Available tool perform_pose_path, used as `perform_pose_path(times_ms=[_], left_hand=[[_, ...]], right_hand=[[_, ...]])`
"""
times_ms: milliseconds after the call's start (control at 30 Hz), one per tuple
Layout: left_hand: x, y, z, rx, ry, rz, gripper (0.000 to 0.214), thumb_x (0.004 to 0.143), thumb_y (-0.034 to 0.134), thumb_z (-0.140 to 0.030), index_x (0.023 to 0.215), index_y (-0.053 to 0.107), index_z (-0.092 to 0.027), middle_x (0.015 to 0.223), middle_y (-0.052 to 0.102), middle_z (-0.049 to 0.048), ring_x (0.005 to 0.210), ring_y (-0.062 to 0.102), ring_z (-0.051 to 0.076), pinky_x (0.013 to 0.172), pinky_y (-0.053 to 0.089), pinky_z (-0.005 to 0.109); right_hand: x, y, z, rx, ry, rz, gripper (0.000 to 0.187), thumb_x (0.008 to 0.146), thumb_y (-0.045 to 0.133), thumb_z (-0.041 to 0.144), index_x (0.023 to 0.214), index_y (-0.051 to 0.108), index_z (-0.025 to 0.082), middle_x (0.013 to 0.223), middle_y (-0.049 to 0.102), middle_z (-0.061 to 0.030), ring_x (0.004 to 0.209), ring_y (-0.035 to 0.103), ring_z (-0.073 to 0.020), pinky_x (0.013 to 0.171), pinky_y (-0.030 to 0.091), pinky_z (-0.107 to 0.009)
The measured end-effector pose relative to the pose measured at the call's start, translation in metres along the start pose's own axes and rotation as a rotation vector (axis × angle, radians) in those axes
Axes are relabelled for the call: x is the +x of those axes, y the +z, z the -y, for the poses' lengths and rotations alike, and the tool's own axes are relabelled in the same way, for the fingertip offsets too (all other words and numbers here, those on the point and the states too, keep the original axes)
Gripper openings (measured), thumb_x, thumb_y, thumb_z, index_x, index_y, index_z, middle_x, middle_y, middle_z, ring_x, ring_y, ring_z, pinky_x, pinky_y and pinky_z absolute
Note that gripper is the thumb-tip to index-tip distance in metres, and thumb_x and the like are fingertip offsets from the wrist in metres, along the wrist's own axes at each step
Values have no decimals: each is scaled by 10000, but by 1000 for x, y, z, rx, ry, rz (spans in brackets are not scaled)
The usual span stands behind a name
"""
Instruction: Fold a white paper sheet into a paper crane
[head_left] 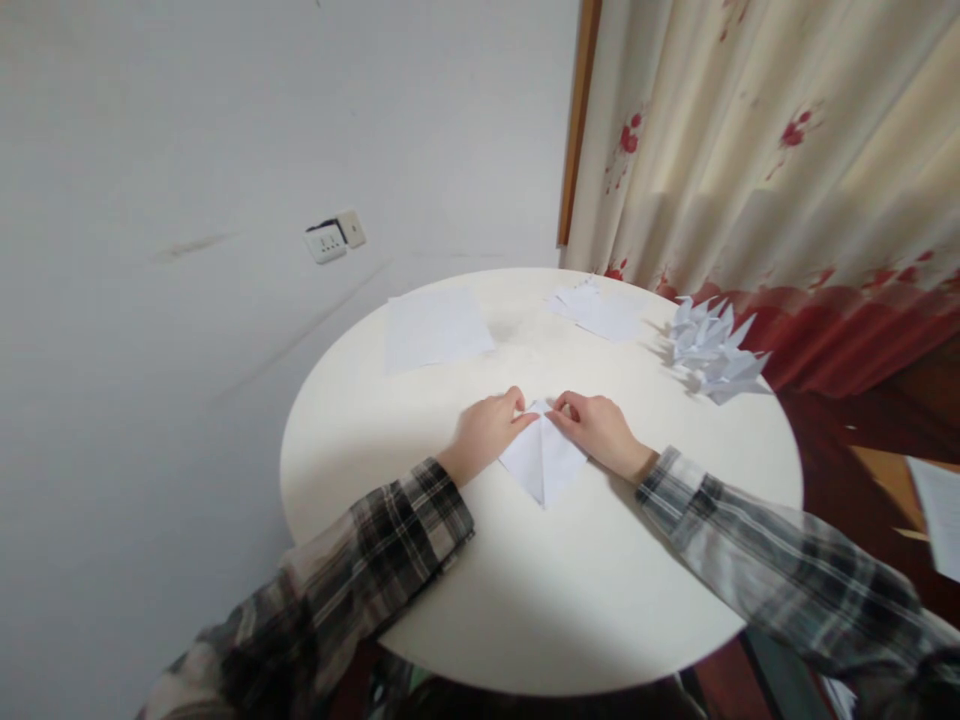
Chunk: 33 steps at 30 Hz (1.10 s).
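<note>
A folded white sheet of paper (543, 468) lies diamond-shaped on the table in front of me, a crease running down its middle. My left hand (491, 428) pinches its upper left edge between thumb and forefinger. On the opposite side, my right hand (598, 428) grips the upper right edge the same way. Both hands rest low on the tabletop, close together near the top corner of the diamond. The fingertips partly cover that corner.
The round white table (360, 440) carries a flat paper sheet (437, 328) at the back left and loose papers (600, 308) at the back. Several folded paper cranes (712, 345) stand at the right edge. A wall socket (326, 242) and a curtain (750, 150) are beyond.
</note>
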<state>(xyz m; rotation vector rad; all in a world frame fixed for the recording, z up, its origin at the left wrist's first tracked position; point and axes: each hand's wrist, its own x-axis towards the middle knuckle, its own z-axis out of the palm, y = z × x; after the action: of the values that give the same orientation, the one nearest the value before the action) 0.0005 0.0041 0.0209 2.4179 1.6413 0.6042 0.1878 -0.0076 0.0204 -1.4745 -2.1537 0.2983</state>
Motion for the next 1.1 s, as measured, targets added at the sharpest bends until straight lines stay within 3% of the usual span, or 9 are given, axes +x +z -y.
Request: perform_pose_path(times_ms=[100,167,233,400,567,800,933,1100], left_hand=[[0,2,2,134,259,-63,221,878,509,-280,1074,521,-177,963,596,57,934,555,196,810,435,302],[1,4,3,137,444,-12,205,908,426,-189,1080,536,-170,1067,584,67,1027,531,179,910,416,304],[1,6,5,122,520,49,246,923,365,-159,1069,563,-162,1084,599,64,1037,540,163,943,412,292],[-4,8,11,130,523,92,336,933,408,-324,1190,531,-147,1249,557,95,1186,479,193,1029,342,331],[-11,8,9,102,471,143,719,810,477,-616,1332,388,-131,1367,437,150,1286,372,245,1051,279,387],[-17,7,0,140,415,285,1066,657,471,-784,1411,206,-80,1466,232,195,1362,194,300,1082,154,434],[-20,6,-1,160,414,293,1101,647,444,-806,1417,173,-67,1472,198,211,1371,158,306,1087,114,441],[-20,4,-1,162,471,219,1053,666,410,-811,1396,237,-72,1443,284,206,1347,233,294,1083,130,436]], right_hand=[[0,1,-1,-171,-179,-81,230,850,518,264,1026,589,134,852,638,-86,799,559,-198,698,421,-289],[2,2,-4,-167,-346,-55,212,881,472,221,1039,582,132,956,632,-106,902,554,-205,790,434,-311],[4,3,-10,-127,-468,-2,221,913,415,203,1037,588,144,990,638,-103,939,561,-196,836,441,-323],[6,4,-29,-45,-572,35,277,929,395,220,1138,567,162,1081,639,-112,1004,579,-200,882,456,-371],[6,2,-38,4,-592,68,329,931,390,252,1216,526,162,1159,613,-121,1077,560,-207,934,445,-394],[-3,2,-36,-45,-569,125,496,891,461,380,1306,435,109,1285,517,-171,1218,452,-238,1010,379,-429],[-9,3,-36,-70,-529,134,607,854,494,464,1342,388,118,1356,446,-180,1269,392,-262,1021,343,-479],[-5,2,-35,-78,-524,114,554,844,512,448,1281,466,112,1317,488,-180,1232,436,-264,1008,367,-453]])
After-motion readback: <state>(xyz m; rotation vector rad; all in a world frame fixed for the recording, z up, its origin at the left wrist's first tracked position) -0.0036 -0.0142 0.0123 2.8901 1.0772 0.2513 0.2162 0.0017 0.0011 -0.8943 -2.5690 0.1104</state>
